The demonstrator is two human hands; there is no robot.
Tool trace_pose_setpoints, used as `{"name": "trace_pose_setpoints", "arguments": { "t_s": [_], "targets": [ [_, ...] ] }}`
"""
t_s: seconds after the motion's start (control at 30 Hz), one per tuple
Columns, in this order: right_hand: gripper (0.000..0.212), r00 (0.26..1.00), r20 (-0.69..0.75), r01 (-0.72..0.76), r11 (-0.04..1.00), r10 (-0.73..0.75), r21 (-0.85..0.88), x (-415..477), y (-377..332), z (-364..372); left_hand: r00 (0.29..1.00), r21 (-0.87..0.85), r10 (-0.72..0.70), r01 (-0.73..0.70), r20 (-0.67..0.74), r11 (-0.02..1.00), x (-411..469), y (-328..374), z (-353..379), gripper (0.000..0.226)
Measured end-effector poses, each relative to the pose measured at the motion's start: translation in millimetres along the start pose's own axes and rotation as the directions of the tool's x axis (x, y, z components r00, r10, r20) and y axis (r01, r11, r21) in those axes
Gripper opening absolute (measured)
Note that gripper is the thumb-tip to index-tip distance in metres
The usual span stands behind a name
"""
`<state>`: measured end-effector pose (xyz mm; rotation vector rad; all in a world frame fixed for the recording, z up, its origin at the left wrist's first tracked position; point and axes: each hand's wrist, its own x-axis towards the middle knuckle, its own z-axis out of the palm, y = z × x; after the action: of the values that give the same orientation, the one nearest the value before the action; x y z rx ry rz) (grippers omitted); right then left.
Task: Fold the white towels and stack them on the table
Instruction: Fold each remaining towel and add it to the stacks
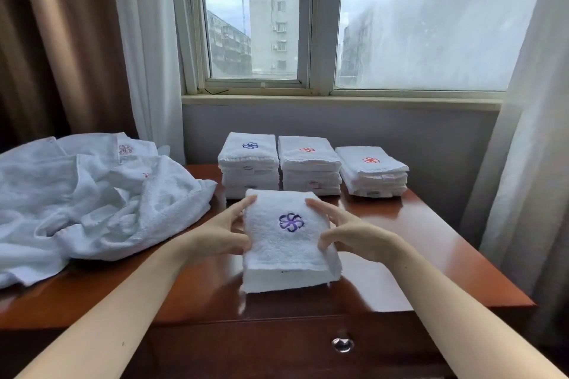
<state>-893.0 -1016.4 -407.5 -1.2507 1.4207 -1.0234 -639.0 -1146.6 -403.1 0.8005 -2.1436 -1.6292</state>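
Observation:
A folded white towel (288, 243) with a purple pinwheel emblem is lifted slightly above the middle of the wooden table (431, 255). My left hand (226, 232) grips its left edge and my right hand (348, 232) grips its right edge, fingers curled over the top. Behind it stand three stacks of folded towels: a left stack (249, 164) with a blue emblem, a middle stack (309, 164) with a red emblem, and a lower right stack (372, 171) with a red emblem. A heap of unfolded white towels (92, 200) covers the table's left side.
The table stands against a wall under a window (308, 24). Curtains (523, 163) hang at both sides. A drawer with a metal knob (342, 344) is in the table's front, below the held towel.

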Motion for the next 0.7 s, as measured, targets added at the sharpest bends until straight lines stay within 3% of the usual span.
{"name": "trace_pose_setpoints", "arguments": {
  "t_s": [0.2, 0.43, 0.7],
  "targets": [
    [0.097, 0.964, -0.145, 0.229, 0.973, -0.223, 0.027, -3, -5, -30, 0.971, 0.132, 0.237, -0.230, -0.042, 0.964, 30, 32, 14, 0.100],
    [0.098, 0.877, -0.354, 0.325, 0.943, -0.326, -0.063, -6, -24, -102, 0.902, 0.271, 0.433, -0.416, -0.002, 0.868, 112, 85, 45, 0.101],
    [0.101, 0.777, -0.500, 0.341, 0.924, -0.382, -0.176, 32, -49, -209, 0.909, 0.246, 0.418, -0.408, 0.014, 0.879, 234, 140, 68, 0.104]
  ]
}}
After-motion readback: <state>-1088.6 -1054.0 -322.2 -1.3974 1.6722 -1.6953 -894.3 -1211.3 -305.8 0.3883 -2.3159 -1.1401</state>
